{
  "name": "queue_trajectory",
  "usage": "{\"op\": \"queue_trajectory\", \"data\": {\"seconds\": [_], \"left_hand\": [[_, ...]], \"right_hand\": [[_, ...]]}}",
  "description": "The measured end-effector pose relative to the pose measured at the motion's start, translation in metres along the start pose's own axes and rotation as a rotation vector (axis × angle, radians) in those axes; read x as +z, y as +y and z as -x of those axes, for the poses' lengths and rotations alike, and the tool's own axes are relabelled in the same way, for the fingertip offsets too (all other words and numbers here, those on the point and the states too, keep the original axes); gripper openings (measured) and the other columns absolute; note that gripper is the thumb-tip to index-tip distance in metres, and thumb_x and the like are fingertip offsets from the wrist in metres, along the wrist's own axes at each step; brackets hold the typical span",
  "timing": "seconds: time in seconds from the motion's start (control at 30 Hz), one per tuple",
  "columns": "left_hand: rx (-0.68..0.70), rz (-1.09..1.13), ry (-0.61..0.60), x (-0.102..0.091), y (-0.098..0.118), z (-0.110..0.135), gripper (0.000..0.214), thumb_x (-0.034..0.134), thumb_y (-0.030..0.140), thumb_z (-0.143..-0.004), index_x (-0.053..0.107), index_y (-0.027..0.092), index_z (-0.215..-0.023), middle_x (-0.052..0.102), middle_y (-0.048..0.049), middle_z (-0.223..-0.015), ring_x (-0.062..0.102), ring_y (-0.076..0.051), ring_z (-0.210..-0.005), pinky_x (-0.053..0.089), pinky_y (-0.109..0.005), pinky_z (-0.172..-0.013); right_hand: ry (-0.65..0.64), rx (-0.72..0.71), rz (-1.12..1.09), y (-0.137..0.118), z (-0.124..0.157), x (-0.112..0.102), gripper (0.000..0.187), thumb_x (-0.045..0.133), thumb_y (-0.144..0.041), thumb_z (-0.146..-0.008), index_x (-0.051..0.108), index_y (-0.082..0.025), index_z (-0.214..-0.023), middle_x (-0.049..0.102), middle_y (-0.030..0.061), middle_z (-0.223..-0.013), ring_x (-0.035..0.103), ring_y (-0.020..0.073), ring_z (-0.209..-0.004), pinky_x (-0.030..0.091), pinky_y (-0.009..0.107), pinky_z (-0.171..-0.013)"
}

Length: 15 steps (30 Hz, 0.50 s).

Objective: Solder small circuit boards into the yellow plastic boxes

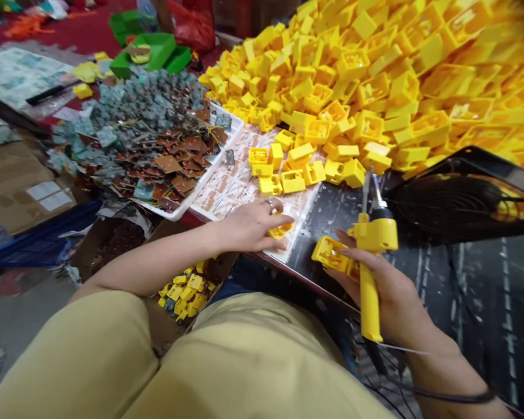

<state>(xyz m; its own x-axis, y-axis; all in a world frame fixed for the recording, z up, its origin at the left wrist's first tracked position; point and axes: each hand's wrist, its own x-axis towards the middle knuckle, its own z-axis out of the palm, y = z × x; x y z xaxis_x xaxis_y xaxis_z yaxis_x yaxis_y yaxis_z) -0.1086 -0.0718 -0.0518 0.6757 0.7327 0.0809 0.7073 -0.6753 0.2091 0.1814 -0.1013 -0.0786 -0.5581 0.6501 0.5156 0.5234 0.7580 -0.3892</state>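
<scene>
My left hand [255,226] reaches over the near edge of the patterned board, its fingers closed around a small yellow plastic housing [280,231] that they partly cover. My right hand [390,288] grips a yellow soldering gun [369,297], its metal tip pointing up and away from me. Between the fingers of that same hand sits another open yellow housing [329,252]. A loose group of yellow housings [293,181] lies on the board just beyond my left hand.
A large heap of yellow housings [367,87] covers the back right. On the left, a white tray [213,169] is piled with circuit boards [157,139]. A black fan-like device [454,198] stands at right. Below the table edge, a carton holds more yellow parts [190,294]. Cables hang from the soldering gun.
</scene>
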Motion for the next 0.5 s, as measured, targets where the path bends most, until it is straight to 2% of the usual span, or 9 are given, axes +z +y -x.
{"op": "queue_trajectory", "data": {"seconds": [0.1, 0.17, 0.2, 0.27, 0.33, 0.4, 0.43, 0.47, 0.5], "left_hand": [[-0.107, -0.043, 0.009, 0.002, 0.016, -0.012, 0.067, 0.055, 0.072, -0.09, 0.067, 0.019, -0.13, 0.067, -0.0163, -0.124, 0.067, -0.03, -0.108, 0.056, -0.041, -0.087], [-0.165, -0.084, 0.029, -0.009, 0.016, -0.017, 0.072, 0.05, 0.075, -0.09, 0.065, 0.02, -0.133, 0.067, -0.0165, -0.127, 0.066, -0.032, -0.111, 0.055, -0.045, -0.09], [-0.193, -0.13, 0.036, -0.019, 0.009, -0.018, 0.068, 0.05, 0.071, -0.093, 0.064, 0.019, -0.135, 0.067, -0.0167, -0.13, 0.065, -0.033, -0.114, 0.053, -0.047, -0.094], [-0.279, -0.271, 0.02, -0.042, -0.016, -0.021, 0.045, 0.051, 0.044, -0.1, 0.064, 0.018, -0.134, 0.063, -0.0164, -0.14, 0.059, -0.033, -0.127, 0.046, -0.051, -0.104], [-0.336, -0.369, -0.033, -0.064, -0.055, -0.025, 0.036, 0.051, 0.011, -0.093, 0.068, 0.015, -0.124, 0.059, -0.0146, -0.147, 0.043, -0.032, -0.146, 0.033, -0.055, -0.117], [-0.36, -0.335, -0.106, -0.08, -0.098, -0.027, 0.028, 0.056, 0.003, -0.083, 0.072, 0.014, -0.104, 0.063, -0.0112, -0.143, 0.035, -0.031, -0.151, 0.022, -0.058, -0.123], [-0.358, -0.31, -0.128, -0.087, -0.118, -0.027, 0.023, 0.06, 0.002, -0.08, 0.073, 0.015, -0.094, 0.069, -0.0072, -0.135, 0.04, -0.029, -0.148, 0.02, -0.057, -0.124], [-0.376, -0.284, -0.139, -0.093, -0.137, -0.027, 0.017, 0.066, 0.006, -0.077, 0.072, 0.016, -0.088, 0.075, -0.0043, -0.121, 0.052, -0.028, -0.137, 0.026, -0.056, -0.122], [-0.398, -0.238, -0.077, -0.099, -0.151, -0.026, 0.011, 0.067, 0.011, -0.08, 0.072, 0.017, -0.087, 0.077, -0.0037, -0.108, 0.062, -0.025, -0.122, 0.036, -0.051, -0.116]], "right_hand": [[0.017, -0.034, 0.005, 0.005, -0.002, 0.005, 0.038, 0.069, -0.024, -0.092, 0.055, -0.022, -0.127, 0.07, 0.0124, -0.127, 0.074, 0.0242, -0.1, 0.063, 0.035, -0.079], [0.007, -0.065, 0.017, 0.009, -0.002, 0.006, 0.035, 0.071, -0.028, -0.092, 0.058, -0.023, -0.125, 0.072, 0.0108, -0.122, 0.074, 0.0258, -0.102, 0.063, 0.037, -0.082], [0.006, -0.071, 0.024, 0.011, -0.001, 0.006, 0.036, 0.072, -0.031, -0.091, 0.059, -0.022, -0.123, 0.072, 0.0108, -0.121, 0.073, 0.0272, -0.104, 0.062, 0.04, -0.085], [0.035, -0.047, 0.037, 0.013, 0.002, 0.003, 0.039, 0.075, -0.034, -0.089, 0.059, -0.022, -0.123, 0.072, 0.0121, -0.122, 0.073, 0.0293, -0.108, 0.062, 0.043, -0.088], [0.092, 0.007, 0.028, 0.012, 0.004, -0.001, 0.044, 0.077, -0.033, -0.088, 0.057, -0.02, -0.125, 0.07, 0.0144, -0.126, 0.073, 0.0294, -0.108, 0.063, 0.042, -0.087], [0.132, 0.036, 0.028, 0.01, 0.005, -0.004, 0.046, 0.077, -0.03, -0.087, 0.056, -0.019, -0.127, 0.07, 0.0152, -0.127, 0.074, 0.0283, -0.105, 0.063, 0.041, -0.084], [0.142, 0.027, 0.046, 0.009, 0.005, -0.005, 0.046, 0.077, -0.029, -0.087, 0.057, -0.019, -0.126, 0.071, 0.0151, -0.126, 0.075, 0.0278, -0.102, 0.064, 0.04, -0.082], [0.145, 0.009, 0.072, 0.007, 0.005, -0.007, 0.043, 0.077, -0.029, -0.087, 0.058, -0.019, -0.125, 0.071, 0.0145, -0.125, 0.075, 0.0276, -0.099, 0.064, 0.04, -0.081], [0.147, -0.01, 0.103, 0.006, 0.006, -0.009, 0.041, 0.077, -0.029, -0.087, 0.059, -0.019, -0.123, 0.073, 0.0136, -0.122, 0.076, 0.0275, -0.098, 0.064, 0.04, -0.081]]}}
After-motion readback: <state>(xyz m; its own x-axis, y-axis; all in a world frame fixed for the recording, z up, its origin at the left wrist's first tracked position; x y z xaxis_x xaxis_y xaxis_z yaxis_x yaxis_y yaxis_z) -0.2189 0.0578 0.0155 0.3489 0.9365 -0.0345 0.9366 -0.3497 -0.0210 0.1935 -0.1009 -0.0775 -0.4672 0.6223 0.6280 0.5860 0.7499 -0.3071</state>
